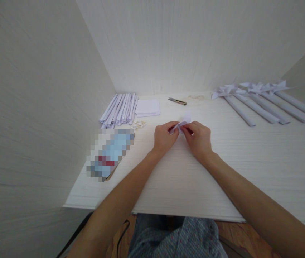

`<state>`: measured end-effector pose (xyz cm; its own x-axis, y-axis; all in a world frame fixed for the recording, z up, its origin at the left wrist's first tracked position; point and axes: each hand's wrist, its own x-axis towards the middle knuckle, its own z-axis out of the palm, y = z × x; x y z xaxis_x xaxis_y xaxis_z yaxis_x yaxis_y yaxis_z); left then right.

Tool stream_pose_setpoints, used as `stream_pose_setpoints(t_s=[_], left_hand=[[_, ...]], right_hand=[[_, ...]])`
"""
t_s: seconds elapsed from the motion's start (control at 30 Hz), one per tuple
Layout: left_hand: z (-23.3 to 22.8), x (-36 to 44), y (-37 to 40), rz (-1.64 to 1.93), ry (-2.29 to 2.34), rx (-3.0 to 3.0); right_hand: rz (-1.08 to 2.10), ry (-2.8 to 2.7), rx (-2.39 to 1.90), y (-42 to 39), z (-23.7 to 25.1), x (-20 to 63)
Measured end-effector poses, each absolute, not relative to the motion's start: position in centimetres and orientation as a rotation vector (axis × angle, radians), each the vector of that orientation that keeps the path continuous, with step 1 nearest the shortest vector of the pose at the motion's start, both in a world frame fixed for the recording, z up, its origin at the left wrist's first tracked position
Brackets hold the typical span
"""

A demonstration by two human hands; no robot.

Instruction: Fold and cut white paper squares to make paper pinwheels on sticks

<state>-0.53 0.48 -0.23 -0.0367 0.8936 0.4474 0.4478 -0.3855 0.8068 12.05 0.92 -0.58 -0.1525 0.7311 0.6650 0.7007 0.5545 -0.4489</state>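
Over the middle of the white table (176, 172), both hands pinch one small piece of folded white paper (187, 117). My left hand (165, 137) grips its left side, fingers closed. My right hand (198, 138) is closed on the other side, its fingertips close to the left ones. The paper's upper part stands up above the fingers; its lower part is hidden by them. Beyond the hands lies a small pair of thread snips (177, 101). To the left of my left hand is a little pile of small pale pieces (139, 124), too small to name.
At the back left lie a bundle of rolled paper tubes (121, 109) and a stack of white paper sheets (147, 107). A blurred flat object (115, 152) sits at the left. Several paper pinwheels (260, 102) on paper sticks lie at the back right. Walls enclose the table's back and left.
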Motion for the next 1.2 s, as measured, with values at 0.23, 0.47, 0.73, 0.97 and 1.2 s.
stream_pose_setpoints(t_s=[0.23, 0.47, 0.73, 0.97, 1.2], left_hand=[[-0.23, -0.49, 0.4, 1.335, 1.536, 1.918], [-0.2, -0.52, 0.46, 1.35, 1.572, 1.854], [0.02, -0.55, 0.35, 1.383, 1.507, 1.793], [0.03, -0.53, 0.34, 1.379, 1.482, 1.8], [-0.02, -0.5, 0.38, 1.393, 1.433, 1.783]], right_hand=[[0.217, -1.796, -1.201, 1.25, -0.75, 12.04], [0.2, -1.833, -1.184, 1.26, -0.76, 11.83], [0.14, -1.841, -1.235, 1.21, -0.89, 11.86], [0.153, -1.832, -1.25, 1.11, -0.85, 11.87], [0.117, -1.856, -1.206, 1.05, -0.81, 11.93]])
